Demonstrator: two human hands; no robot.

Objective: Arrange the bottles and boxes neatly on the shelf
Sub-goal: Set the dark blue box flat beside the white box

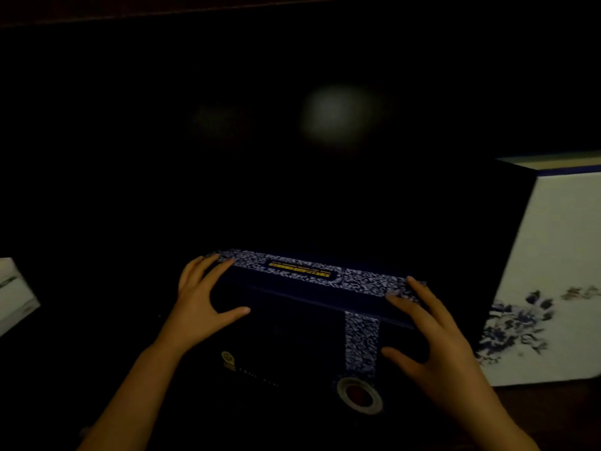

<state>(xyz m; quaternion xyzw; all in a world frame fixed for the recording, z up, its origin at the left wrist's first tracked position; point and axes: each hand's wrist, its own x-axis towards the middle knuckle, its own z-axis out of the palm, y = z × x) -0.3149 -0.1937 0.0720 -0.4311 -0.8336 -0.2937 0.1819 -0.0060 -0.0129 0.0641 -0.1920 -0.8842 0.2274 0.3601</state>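
We are steadying the dark box [302,323], left hand [203,297] and right hand [432,340] spread flat on its ends; next, we judge, squaring it beside the white box [549,255].

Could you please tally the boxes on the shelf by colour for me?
Dark blue box, between the left hand and the right hand: 1
White boxes: 2, a flowered one at right and one cut off at the left edge
Total: 3 boxes; no bottles visible.
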